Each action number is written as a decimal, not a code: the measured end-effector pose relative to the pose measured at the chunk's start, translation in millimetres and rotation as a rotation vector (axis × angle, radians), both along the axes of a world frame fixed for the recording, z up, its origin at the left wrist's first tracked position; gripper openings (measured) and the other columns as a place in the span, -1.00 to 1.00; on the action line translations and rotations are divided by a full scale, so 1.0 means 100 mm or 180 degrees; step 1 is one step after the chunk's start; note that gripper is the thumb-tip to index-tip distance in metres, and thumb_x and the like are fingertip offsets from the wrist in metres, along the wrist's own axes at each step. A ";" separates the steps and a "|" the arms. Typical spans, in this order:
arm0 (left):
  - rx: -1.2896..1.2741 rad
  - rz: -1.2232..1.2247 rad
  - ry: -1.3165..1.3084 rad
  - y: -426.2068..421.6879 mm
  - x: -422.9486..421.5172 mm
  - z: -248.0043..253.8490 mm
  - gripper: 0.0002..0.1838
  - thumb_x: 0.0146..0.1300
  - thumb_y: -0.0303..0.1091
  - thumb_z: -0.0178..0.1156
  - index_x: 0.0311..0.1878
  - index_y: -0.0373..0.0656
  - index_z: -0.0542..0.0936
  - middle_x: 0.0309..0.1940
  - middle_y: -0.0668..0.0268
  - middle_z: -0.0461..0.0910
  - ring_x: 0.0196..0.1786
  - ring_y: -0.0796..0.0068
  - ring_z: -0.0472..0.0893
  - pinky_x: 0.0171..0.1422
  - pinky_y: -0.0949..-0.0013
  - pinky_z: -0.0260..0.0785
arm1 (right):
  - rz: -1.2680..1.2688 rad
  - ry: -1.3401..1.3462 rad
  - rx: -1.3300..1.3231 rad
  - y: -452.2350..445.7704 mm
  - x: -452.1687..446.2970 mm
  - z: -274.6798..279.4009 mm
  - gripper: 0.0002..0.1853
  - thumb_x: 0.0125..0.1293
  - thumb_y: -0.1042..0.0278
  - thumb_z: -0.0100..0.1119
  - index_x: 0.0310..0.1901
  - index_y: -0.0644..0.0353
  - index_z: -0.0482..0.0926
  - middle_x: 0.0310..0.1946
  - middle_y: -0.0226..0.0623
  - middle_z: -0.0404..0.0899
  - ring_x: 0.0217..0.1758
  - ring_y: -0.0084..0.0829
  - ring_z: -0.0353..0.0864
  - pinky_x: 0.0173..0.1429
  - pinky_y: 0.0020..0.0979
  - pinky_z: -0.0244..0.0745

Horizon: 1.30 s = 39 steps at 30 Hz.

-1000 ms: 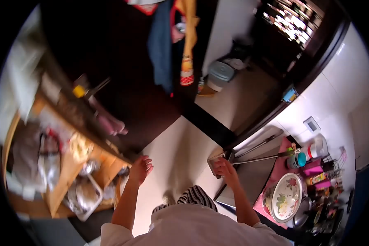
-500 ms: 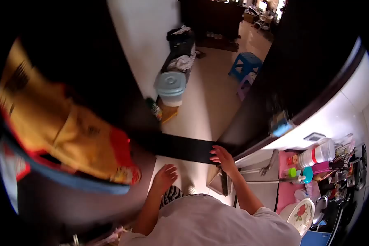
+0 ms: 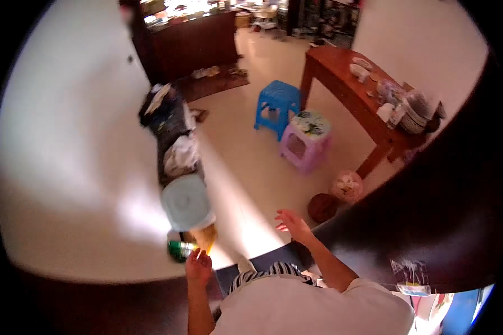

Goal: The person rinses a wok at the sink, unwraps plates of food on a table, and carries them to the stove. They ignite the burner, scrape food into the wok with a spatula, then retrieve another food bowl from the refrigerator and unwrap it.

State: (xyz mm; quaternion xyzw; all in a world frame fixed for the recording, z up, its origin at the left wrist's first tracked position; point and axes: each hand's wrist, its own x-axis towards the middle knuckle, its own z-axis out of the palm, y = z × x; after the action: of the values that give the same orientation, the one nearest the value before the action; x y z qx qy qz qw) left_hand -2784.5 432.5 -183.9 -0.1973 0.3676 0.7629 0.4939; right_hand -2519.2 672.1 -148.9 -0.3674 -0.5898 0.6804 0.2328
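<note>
My left hand (image 3: 198, 267) hangs low in front of me with its fingers loosely bent and nothing in it. Just beyond it, a green bottle (image 3: 180, 249) lies near the wall, partly overlapped by my fingertips in the view. A light-blue lidded bucket (image 3: 186, 202) stands behind the bottle, with a yellow-brown item (image 3: 204, 237) beneath it. My right hand (image 3: 294, 224) is held out over the floor, empty, fingers apart. To its right sit a dark round object (image 3: 322, 207) and a pink basket (image 3: 347, 186) with pale contents.
A blue stool (image 3: 278, 103) and a purple stool (image 3: 306, 139) stand ahead, left of a wooden table (image 3: 341, 70) loaded with items. Cloth (image 3: 181, 156) and dark bags line the left wall (image 3: 67, 139). A dark threshold (image 3: 262, 262) crosses under me, beside a dark door frame (image 3: 374, 245).
I have moved forward to the doorway and the view has swung right. The bucket, stools and table are nearer; the kitchen counter has mostly left view. Both hands stay empty.
</note>
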 end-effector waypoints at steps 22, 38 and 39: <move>-0.0558 -0.1429 -0.0015 6.01 -2.23 -0.06 -0.74 0.17 -0.26 0.08 -0.11 -0.16 0.44 -0.27 0.24 0.44 -0.26 0.45 0.42 -0.07 0.37 0.38 | -0.1504 0.0066 0.0032 4.81 -1.15 -0.81 -0.61 0.33 0.10 -0.09 0.07 0.18 0.32 -0.18 -0.32 0.44 -0.27 -0.53 0.48 -0.13 -0.48 0.41; -0.0257 -0.2402 0.0391 10.05 -3.14 0.07 -0.77 0.16 -0.30 0.11 -0.16 -0.21 0.47 -0.31 0.31 0.45 -0.24 0.46 0.43 -0.06 0.40 0.39 | -0.2425 -0.1177 -0.0274 6.94 -1.66 -0.35 -0.63 0.34 0.14 -0.13 0.03 0.24 0.37 -0.29 -0.27 0.52 -0.34 -0.53 0.51 -0.20 -0.48 0.43; -0.0277 -0.2451 0.0371 10.17 -3.15 0.04 -0.77 0.16 -0.30 0.11 -0.16 -0.21 0.47 -0.31 0.31 0.45 -0.24 0.46 0.43 -0.06 0.40 0.39 | -0.2423 -0.1289 -0.0260 7.03 -1.67 -0.32 -0.62 0.34 0.15 -0.13 0.04 0.25 0.36 -0.29 -0.26 0.53 -0.35 -0.52 0.51 -0.18 -0.47 0.43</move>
State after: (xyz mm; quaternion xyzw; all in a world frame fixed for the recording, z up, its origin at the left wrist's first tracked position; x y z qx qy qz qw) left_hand -3099.4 1449.8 -179.5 -0.0220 0.4742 0.5153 0.7135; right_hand -2685.9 1375.5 -181.3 -0.6938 -0.4186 0.4830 0.3320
